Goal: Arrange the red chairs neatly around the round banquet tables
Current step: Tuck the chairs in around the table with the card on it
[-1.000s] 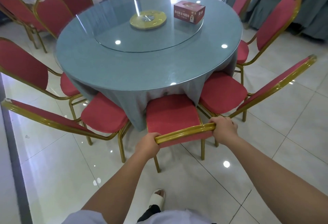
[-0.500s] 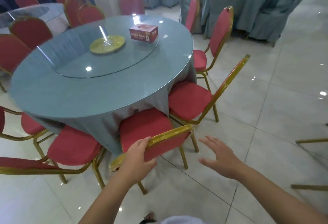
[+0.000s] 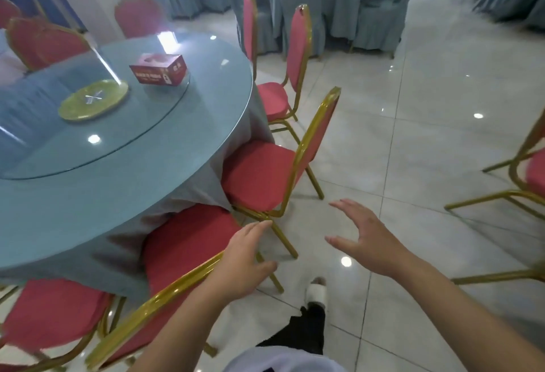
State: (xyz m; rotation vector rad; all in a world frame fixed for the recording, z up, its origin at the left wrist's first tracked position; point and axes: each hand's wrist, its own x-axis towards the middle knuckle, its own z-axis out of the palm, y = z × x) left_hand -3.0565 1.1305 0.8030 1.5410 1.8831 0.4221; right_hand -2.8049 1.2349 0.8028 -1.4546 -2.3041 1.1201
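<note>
A round banquet table (image 3: 165, 183) with a grey-blue cloth and glass top fills the left. Red chairs with gold frames ring it. The nearest chair (image 3: 182, 250) has its seat tucked under the cloth, and my left hand (image 3: 241, 256) lies over the right end of its gold backrest rail with straight fingers. My right hand (image 3: 362, 239) hovers above the floor with spread fingers, holding nothing. To the right of the nearest chair another red chair (image 3: 259, 177) stands tucked in, its back (image 3: 318, 130) leaning away from the table. A third chair (image 3: 295, 56) stands further back.
A red tissue box (image 3: 159, 69) and a yellow-green disc (image 3: 94, 99) sit on the glass turntable. A loose red chair (image 3: 525, 177) stands at the right edge on the tiled floor. Tables and chairs in grey-blue covers (image 3: 303, 6) fill the back. My foot (image 3: 315, 292) is below.
My right hand let go of the nearest chair's backrest and moved right, open. My left hand relaxed from a grip to a flat touch. The view swung right.
</note>
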